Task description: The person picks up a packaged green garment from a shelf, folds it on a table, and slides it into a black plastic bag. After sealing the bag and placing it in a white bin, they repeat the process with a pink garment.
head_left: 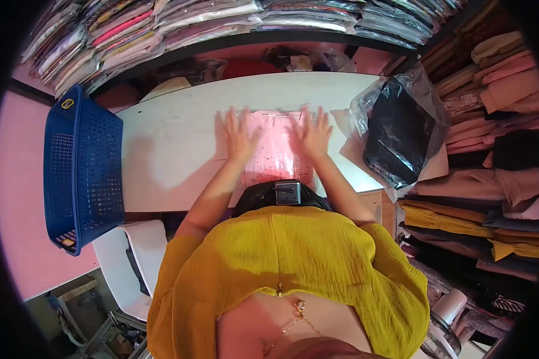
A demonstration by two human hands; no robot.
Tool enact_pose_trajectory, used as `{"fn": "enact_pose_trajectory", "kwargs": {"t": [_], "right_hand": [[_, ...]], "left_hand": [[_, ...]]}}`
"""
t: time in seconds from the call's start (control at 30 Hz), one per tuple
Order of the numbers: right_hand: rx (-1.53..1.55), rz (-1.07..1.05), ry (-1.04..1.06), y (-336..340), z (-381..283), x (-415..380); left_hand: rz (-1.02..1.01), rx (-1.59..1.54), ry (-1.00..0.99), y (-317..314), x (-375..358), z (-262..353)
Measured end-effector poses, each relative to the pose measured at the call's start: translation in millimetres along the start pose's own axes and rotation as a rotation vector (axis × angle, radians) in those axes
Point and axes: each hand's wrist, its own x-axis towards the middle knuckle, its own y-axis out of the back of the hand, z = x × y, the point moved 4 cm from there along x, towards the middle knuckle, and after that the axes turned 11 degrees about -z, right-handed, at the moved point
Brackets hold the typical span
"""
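Both palms lie open and flat, my left hand [238,136] and right hand [315,133] grasping nothing, pressing the pink packet [276,152] beneath them on the table [173,149]; I'd smooth outward evenly to push air out.

Pink garment in clear bag [275,149] lies flat.
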Motion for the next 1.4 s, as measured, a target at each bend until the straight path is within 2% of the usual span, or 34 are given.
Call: {"fn": "enact_pose_trajectory", "kwargs": {"t": [0.03,0.1,0.13,0.23,0.87,1.17,1.3,1.37,1.4], "right_hand": [[0.001,-0.010,-0.003,-1,-8,-7],[0.021,-0.206,0.213,-8,-26,-19],[0.018,-0.212,0.212,-13,-25,-22],[0.088,-0.193,0.185,-22,-23,-22],[0.052,-0.296,0.147,-29,-23,-16],[0.019,-0.251,0.162,-31,-23,-18],[0.013,-0.267,0.166,-31,-23,-18],[0.009,-0.273,0.164,-31,-21,-19],[0.007,-0.268,0.164,-31,-20,-20]], "left_hand": [[-0.192,0.052,-0.097,-7,-6,11],[-0.282,0.098,-0.115,-18,-19,14],[-0.354,0.146,-0.139,-24,-22,16],[-0.349,0.137,-0.138,-28,-21,15],[-0.397,0.114,-0.081,-39,-17,11],[-0.357,0.110,-0.100,-40,-19,8],[-0.362,0.054,-0.084,-41,-18,-15],[-0.341,0.197,0.150,-32,-19,-42],[-0.339,0.199,0.153,-29,-15,-45]]}}
